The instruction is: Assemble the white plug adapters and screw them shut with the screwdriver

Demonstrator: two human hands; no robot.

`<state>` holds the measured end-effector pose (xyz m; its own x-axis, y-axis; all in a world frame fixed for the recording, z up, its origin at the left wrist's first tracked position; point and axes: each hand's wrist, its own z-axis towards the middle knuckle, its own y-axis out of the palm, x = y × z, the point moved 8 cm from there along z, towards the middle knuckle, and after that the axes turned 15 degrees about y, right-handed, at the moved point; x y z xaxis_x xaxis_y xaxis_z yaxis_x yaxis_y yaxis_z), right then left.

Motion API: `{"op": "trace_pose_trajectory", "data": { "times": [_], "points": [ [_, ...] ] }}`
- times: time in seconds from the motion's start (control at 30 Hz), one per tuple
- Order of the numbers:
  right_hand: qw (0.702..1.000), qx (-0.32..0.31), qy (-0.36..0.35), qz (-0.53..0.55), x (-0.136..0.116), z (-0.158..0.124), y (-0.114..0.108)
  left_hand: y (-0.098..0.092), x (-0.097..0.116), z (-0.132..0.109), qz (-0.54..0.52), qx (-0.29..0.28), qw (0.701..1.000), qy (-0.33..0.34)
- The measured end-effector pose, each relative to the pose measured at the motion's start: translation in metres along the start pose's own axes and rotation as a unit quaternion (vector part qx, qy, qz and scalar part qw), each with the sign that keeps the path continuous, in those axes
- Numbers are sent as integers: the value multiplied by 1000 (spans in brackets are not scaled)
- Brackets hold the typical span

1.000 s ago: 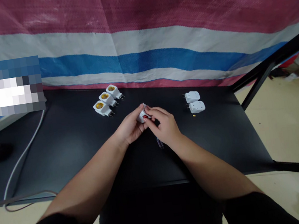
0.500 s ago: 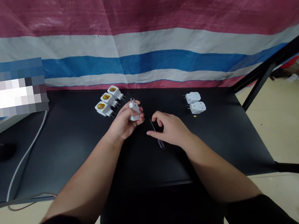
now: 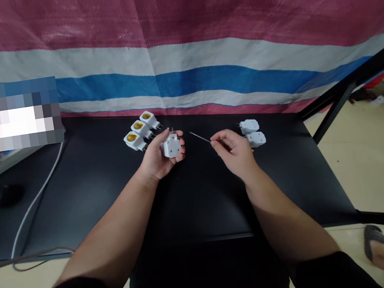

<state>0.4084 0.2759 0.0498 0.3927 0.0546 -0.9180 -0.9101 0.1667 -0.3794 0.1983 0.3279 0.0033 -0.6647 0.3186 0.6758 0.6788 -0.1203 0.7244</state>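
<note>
A white plug adapter rests in my left hand, its prongs pointing away from me and its flat face with small holes turned up. My right hand pinches a screwdriver; the thin shaft points up and left towards the adapter without touching it, and the handle is hidden by the fingers. Behind my left hand, three white lamp-socket plugs with yellow-gold insides stand in a slanting row. Right of my right hand lie two white adapters, the nearer one partly behind the hand.
A black mouse and a pale cable are on the left of the dark table. A striped sheet hangs behind it. Black frame bars stand at the right. A person's foot in a sandal shows on the floor at lower right.
The right hand has picked the screwdriver up from the table and moved right, with its tip now pointing up-left. In the left hand the adapter's holed face is now more exposed. The foot has come into view.
</note>
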Motion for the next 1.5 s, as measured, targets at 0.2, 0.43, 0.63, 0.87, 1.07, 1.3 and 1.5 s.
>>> {"op": "trace_pose_trajectory", "data": {
  "times": [0.2, 0.43, 0.63, 0.87, 1.07, 1.3, 1.5],
  "points": [
    [998, -2, -13, 60, -13, -7, 6, -2, -5, -3, 19, 6, 1000, -18],
    [998, -22, -22, 58, -13, -7, 11, -6, -10, -2, 23, 3, 999, -34],
    [999, -34, -16, 40, -11, -6, 12, -4, -11, -2, 61, -18, 998, -23],
    [998, -28, -27, 51, -1, 3, 1, -1, -6, 0, 110, -60, 992, 33],
    [999, 4, -21, 33, 4, 4, -5, 1, -7, -5, 108, -58, 992, 11],
    [999, 13, -33, 4, -1, 0, -4, 2, -9, -7, 52, -53, 996, -52],
    [998, 7, -61, 18, -8, -1, -4, 2, -10, -8, 29, -62, 995, -66]
  ]
}}
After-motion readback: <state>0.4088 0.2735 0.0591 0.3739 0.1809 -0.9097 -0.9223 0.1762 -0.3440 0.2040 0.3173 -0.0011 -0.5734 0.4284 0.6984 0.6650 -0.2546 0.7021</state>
